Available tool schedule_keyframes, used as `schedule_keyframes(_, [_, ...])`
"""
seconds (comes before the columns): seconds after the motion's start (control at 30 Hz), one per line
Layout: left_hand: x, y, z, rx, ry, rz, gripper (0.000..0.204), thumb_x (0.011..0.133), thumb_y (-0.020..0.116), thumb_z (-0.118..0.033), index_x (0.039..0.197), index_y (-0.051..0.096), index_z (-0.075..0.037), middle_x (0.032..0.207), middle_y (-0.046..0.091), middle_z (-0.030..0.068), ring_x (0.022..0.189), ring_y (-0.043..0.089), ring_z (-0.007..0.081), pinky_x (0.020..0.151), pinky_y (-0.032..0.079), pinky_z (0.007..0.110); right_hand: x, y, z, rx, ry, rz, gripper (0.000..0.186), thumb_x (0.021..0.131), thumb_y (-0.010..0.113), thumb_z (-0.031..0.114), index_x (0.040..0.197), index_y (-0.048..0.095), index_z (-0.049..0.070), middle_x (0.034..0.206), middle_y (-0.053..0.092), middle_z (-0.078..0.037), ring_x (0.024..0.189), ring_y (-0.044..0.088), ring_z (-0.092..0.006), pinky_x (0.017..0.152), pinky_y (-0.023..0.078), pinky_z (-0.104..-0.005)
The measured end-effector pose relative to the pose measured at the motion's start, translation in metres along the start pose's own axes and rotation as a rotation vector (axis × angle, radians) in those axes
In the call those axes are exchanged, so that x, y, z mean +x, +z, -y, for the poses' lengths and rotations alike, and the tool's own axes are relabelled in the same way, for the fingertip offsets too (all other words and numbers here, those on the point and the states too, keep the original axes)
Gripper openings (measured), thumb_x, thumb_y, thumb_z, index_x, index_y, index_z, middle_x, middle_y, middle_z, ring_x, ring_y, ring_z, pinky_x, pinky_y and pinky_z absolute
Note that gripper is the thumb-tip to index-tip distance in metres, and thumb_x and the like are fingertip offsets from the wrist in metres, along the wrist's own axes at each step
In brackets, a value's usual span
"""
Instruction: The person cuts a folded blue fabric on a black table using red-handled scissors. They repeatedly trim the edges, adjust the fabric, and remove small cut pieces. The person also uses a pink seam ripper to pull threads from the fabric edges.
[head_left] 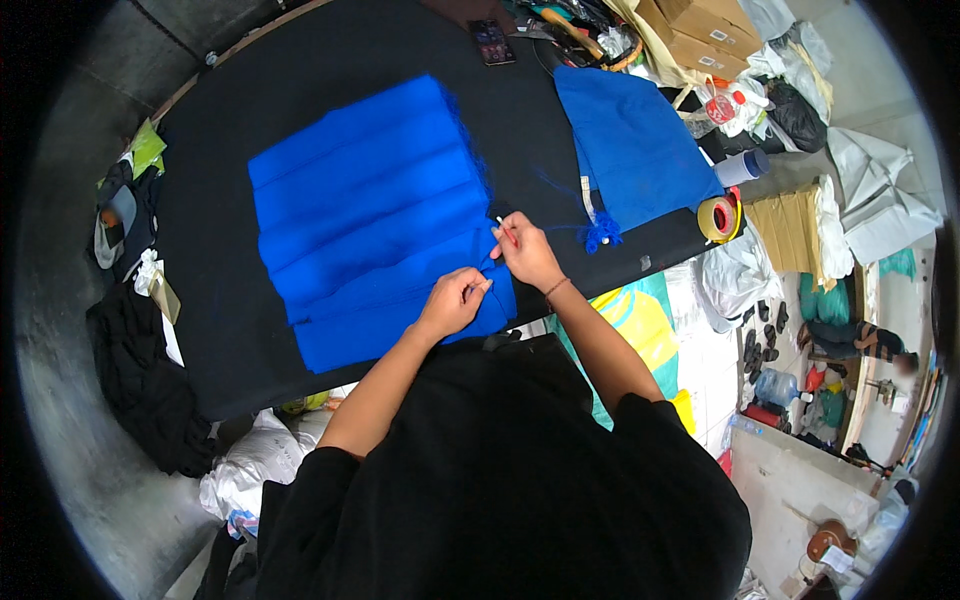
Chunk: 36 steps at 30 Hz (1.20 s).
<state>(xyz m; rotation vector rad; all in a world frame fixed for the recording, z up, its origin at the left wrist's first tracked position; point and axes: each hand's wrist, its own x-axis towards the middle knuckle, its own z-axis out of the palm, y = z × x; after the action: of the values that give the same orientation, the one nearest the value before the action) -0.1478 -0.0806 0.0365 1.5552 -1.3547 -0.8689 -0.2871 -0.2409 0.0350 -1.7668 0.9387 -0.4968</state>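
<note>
Beneath and ahead of both hands: bright blue cloth, laid out on the black-covered table. Broad parallel creases run across it; most of its area is to the left of and beyond the left hand. Its right-hand edge is frayed, loose threads fringing the part beyond the right hand.

Left hand: grip narrow, thumb and fingertips pinched on the cloth near its right-hand, near corner. Right hand: just beside and slightly beyond the left, fingers curled around a slim red tool with a pale end; exact kind of tool cannot be told at this size. Right hand is over the cloth's edge; whether the tool touches the cloth, cannot tell. Beaded-looking bracelet on the right wrist.

Near the right hand, to its right: tangle of blue thread. Beyond that, a folded darker blue cloth. Farther right of the right hand: tape rolls at the table edge, with a blue-capped bottle just beyond them. Well ahead of both hands: smartphone, lying flat. Well left of the left hand: crumpled black garment.
</note>
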Motion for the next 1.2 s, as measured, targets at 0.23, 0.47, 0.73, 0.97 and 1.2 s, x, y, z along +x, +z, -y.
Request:
schedule_keyframes(0.23, [-0.005,-0.006,-0.002,0.069,0.070,0.045,0.012,0.097,0.075,-0.012,0.100,0.075,0.000,0.098,0.072,0.0128,0.084,0.068,0.0275,0.071,0.052,0.037,-0.031,-0.041,0.013,-0.164,0.098,0.110,0.045,0.107,0.066,0.040,0.085,0.066,0.001,0.066,0.063,-0.006,0.061,0.057,-0.0160,0.062,0.050,-0.0380])
schedule_keyframes(0.47, [-0.004,-0.001,-0.006,-0.004,0.124,-0.002,0.011,0.097,0.074,-0.013,0.098,0.076,-0.002,0.110,0.074,0.0121,0.075,0.068,0.0273,0.069,0.052,0.039,-0.055,-0.035,-0.009,0.156,0.404,0.526,0.059,0.112,0.050,0.053,0.092,0.074,0.003,0.067,0.062,-0.003,0.060,0.054,-0.0096,0.058,0.044,-0.0278])
schedule_keyframes(0.73, [-0.005,-0.001,-0.009,0.028,0.133,0.016,0.011,0.096,0.073,-0.011,0.102,0.078,-0.004,0.113,0.073,0.0118,0.077,0.069,0.0278,0.071,0.052,0.040,-0.047,-0.023,-0.009,0.205,0.350,0.497,0.056,0.112,0.052,0.050,0.087,0.072,0.005,0.067,0.062,-0.001,0.062,0.054,-0.0097,0.060,0.045,-0.0281])
schedule_keyframes(0.97, [-0.004,0.000,-0.007,0.040,0.147,0.013,0.010,0.095,0.075,-0.012,0.100,0.079,-0.004,0.114,0.073,0.0113,0.072,0.067,0.0265,0.070,0.052,0.039,-0.044,-0.021,-0.011,0.151,0.267,0.502,0.057,0.112,0.053,0.049,0.086,0.071,0.002,0.068,0.061,-0.002,0.066,0.057,-0.0098,0.065,0.047,-0.0291])
schedule_keyframes(1.2, [-0.004,-0.002,-0.014,0.096,0.060,0.065,0.014,0.097,0.075,-0.014,0.106,0.079,-0.004,0.116,0.073,0.0113,0.089,0.070,0.0272,0.078,0.055,0.037,-0.054,-0.053,-0.008,0.084,0.265,0.324,0.053,0.111,0.058,0.047,0.085,0.068,0.002,0.069,0.061,-0.001,0.067,0.057,-0.0094,0.062,0.047,-0.0293])
